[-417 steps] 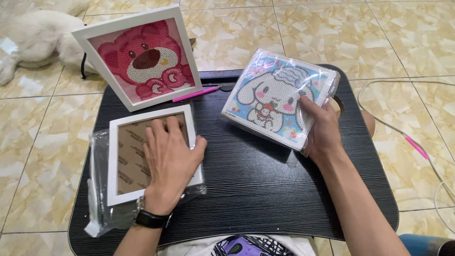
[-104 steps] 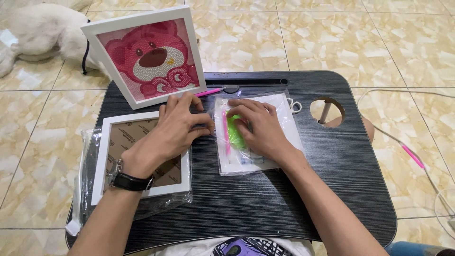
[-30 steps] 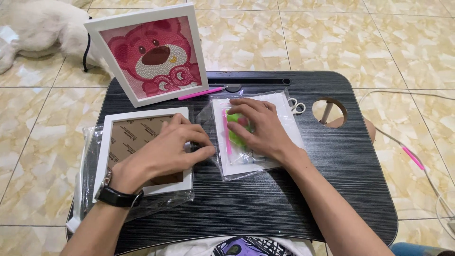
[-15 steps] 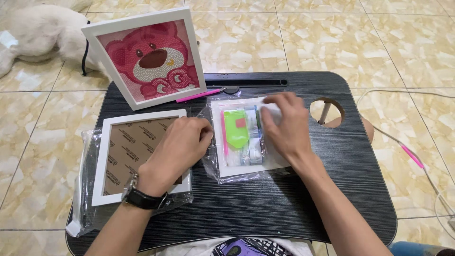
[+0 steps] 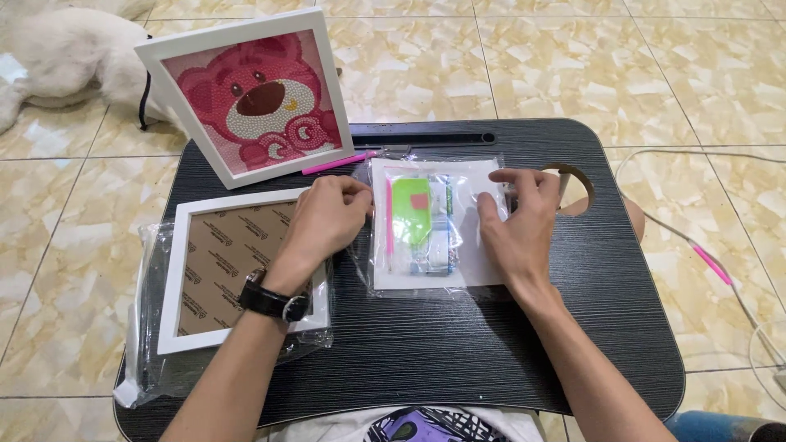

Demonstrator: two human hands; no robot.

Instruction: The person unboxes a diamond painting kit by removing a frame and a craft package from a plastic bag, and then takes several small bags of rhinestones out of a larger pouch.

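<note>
Clear kit pouch (image 5: 434,225) flat at mid black lap table (image 5: 458,360), pinched at both side edges.

Left hand (image 5: 323,221) gripping the left edge, right hand (image 5: 516,225) nipping the right; risks tearing unevenly, scattering small contents toward the upright pink bear picture (image 5: 254,94) or floor.

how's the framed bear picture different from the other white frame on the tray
The bear picture stands tilted upright at the back of the black lap tray; the white frame lies flat on plastic wrap. The bear picture shows a pink bear, the white frame only brown backing. The left hand rests over the white frame. Both are white and square.
</note>
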